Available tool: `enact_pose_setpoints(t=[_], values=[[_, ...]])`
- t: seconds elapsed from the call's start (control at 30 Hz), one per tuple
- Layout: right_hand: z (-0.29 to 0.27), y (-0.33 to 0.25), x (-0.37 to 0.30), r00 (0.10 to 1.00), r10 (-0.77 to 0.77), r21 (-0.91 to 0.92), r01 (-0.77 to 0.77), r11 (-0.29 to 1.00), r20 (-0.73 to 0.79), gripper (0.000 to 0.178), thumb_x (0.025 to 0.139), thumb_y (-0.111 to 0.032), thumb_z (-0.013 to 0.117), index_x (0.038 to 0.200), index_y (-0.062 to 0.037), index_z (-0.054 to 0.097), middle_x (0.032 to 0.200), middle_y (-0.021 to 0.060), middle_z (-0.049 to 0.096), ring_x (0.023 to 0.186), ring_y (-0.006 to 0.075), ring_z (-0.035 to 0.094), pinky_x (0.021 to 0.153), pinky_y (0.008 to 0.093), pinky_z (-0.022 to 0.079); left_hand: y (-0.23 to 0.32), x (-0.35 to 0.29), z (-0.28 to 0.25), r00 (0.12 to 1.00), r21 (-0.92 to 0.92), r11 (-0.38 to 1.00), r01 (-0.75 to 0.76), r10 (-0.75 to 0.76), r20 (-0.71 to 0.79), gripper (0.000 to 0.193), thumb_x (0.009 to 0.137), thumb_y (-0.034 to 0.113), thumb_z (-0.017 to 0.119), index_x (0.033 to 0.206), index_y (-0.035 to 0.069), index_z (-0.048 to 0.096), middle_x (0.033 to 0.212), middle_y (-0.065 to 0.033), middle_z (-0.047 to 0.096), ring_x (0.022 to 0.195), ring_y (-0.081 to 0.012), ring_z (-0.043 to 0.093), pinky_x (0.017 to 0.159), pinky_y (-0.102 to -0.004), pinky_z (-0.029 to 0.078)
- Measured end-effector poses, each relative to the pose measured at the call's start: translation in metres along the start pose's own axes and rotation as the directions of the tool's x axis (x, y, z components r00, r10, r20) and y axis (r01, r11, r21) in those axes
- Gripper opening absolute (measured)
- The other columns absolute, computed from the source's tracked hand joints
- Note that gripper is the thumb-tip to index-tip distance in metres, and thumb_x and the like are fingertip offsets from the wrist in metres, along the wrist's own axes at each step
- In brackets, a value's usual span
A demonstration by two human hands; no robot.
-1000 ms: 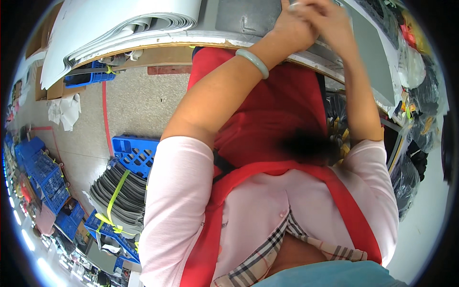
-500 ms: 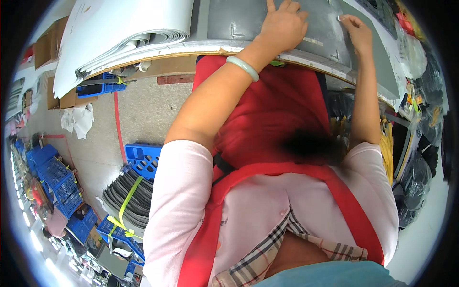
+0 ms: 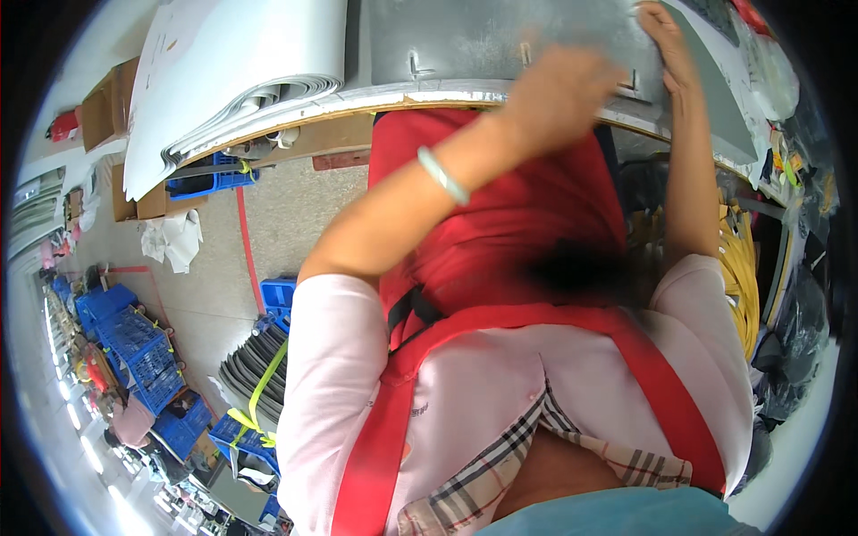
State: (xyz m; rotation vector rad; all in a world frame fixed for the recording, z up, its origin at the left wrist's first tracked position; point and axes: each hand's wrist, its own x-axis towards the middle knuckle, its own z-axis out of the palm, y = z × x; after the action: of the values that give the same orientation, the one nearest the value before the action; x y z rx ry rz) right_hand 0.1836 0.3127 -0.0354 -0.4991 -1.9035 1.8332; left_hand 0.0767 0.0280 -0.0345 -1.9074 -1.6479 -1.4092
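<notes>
Head view: the person's left hand (image 3: 563,94), blurred, is reaching across the near part of a dark grey sheet (image 3: 474,31) bearing L-shaped marks; whether its fingers are pinching anything cannot be told. The right hand (image 3: 666,40) is bending its fingers at the sheet's right side, its grip unclear. The sheet is lying on the worktable (image 3: 429,91), right of folded white sheets (image 3: 241,45).
</notes>
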Motion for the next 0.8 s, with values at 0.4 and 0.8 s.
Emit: enact_pose_setpoints(t=[0.4,0.8], values=[[0.000,0.024,-0.002,0.990,-0.032,0.500,0.096,0.861,-0.134,0.025,0.102,-0.018,0.064,0.125,-0.0090,0.059,0.114,0.0039,0.068,0.103,0.0161,0.068,0.090,0.0332,0.058,-0.042,-0.019,-0.077,0.908,0.213,0.954,0.213,-0.273,0.317,0.031,0.083,0.016,0.081,0.111,0.004,0.075,0.105,-0.0156,0.071,0.094,-0.0367,0.069,0.086,-0.0416,0.055],[-0.001,0.030,-0.005,0.967,0.051,0.482,0.079,0.873,-0.251,0.040,0.103,-0.020,0.063,0.140,-0.0066,0.053,0.126,0.0079,0.065,0.113,0.0193,0.066,0.097,0.0334,0.055,-0.058,-0.007,-0.095,0.782,0.059,0.918,0.391,-0.366,0.504,0.022,0.089,0.010,0.075,0.108,0.000,0.075,0.112,-0.0112,0.069,0.087,-0.0287,0.070,0.079,-0.0353,0.057]])
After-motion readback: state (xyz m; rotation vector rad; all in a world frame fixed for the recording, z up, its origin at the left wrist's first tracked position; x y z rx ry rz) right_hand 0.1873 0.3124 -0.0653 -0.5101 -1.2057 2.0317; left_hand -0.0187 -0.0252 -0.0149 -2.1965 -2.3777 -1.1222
